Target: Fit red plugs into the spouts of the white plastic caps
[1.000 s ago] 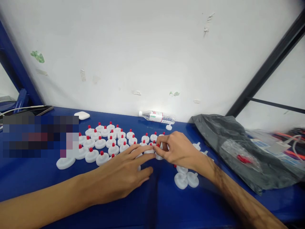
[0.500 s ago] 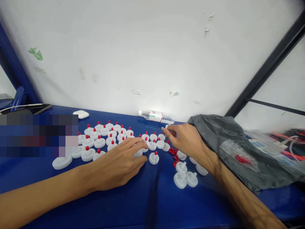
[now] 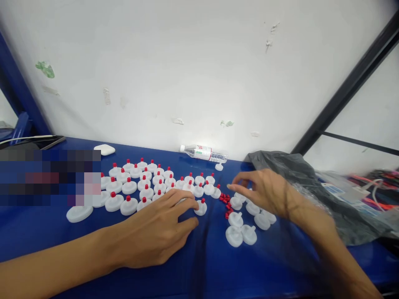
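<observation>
My left hand [image 3: 162, 226] is open on the blue table, fingers bent and thumb apart. Its fingertips reach the left edge of a round white disc-shaped part with a red cap [image 3: 201, 208]. Behind it stand several white parts with red caps [image 3: 129, 187], a few hidden by the hand. My right hand [image 3: 260, 189] hovers, open, over white parts without caps [image 3: 262, 221]; its thumb and fingers are apart and I see nothing between them. Beside it lies a heap of small loose red caps [image 3: 229, 203]. Another bare white part [image 3: 219, 166] lies near the bottle.
A clear plastic bottle [image 3: 204, 153] lies along the white wall. At the right is a grey plastic bag [image 3: 355, 224] with a clear bag on it. A white rounded case [image 3: 104, 149] and a phone [image 3: 54, 142] with a cable lie at the back left.
My right hand has drawn back to the right and down, uncovering the white part by the bottle. My left hand has shifted slightly right and down, its fingertips now at the nearest capped part.
</observation>
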